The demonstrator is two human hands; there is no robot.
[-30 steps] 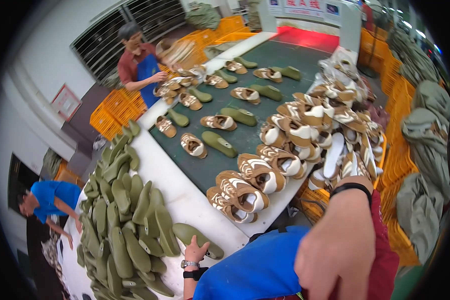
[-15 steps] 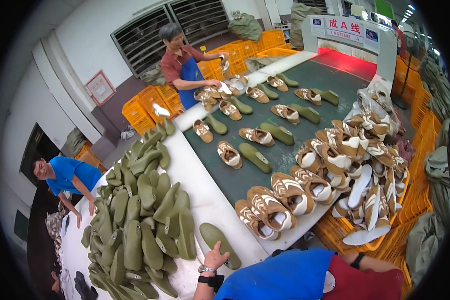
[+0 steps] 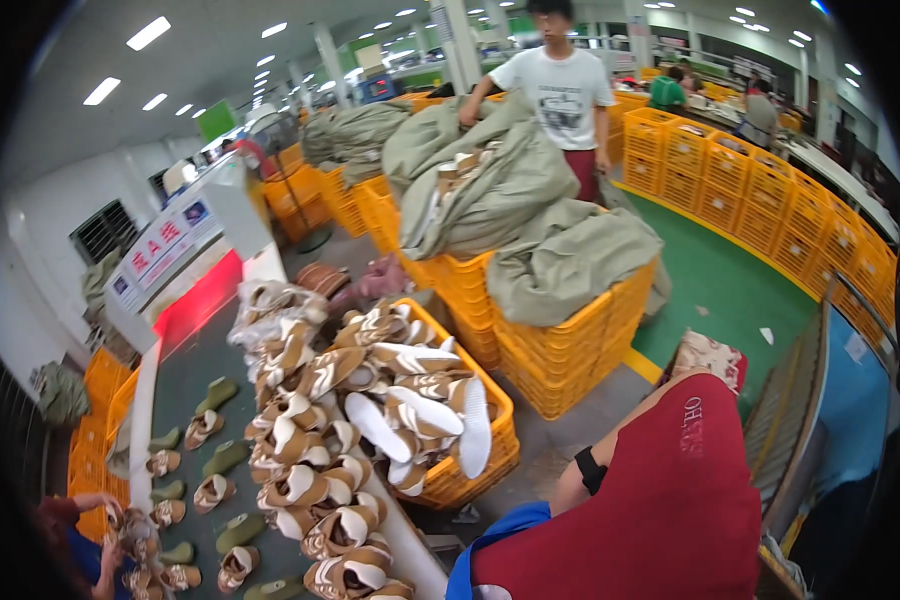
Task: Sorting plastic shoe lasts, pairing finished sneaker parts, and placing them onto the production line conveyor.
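Observation:
My left hand is out of view. Of my right hand (image 3: pixel 567 490), only a small patch shows beyond a black wristband (image 3: pixel 591 470); my red shirt and blue apron hide the fingers. Nearest to it is an orange crate (image 3: pixel 505 455), heaped with brown and white shoes (image 3: pixel 425 410), some with pale soles turned up. More shoes (image 3: pixel 315 485) are piled along the right edge of the dark green conveyor belt (image 3: pixel 195 350). On the belt, single shoes (image 3: pixel 213 493) lie beside green shoe lasts (image 3: pixel 227 457).
Stacked orange crates (image 3: pixel 570 345) under grey-green cloth covers (image 3: pixel 570 265) stand ahead, with a person in a white shirt (image 3: pixel 560 95) behind. Another person's hands (image 3: pixel 115 530) hold a shoe at the lower left. A blue panel (image 3: pixel 850 380) stands at the right.
The view has swung right, away from the heap of lasts on the white table. My left hand, earlier touching a last there, is now out of frame.

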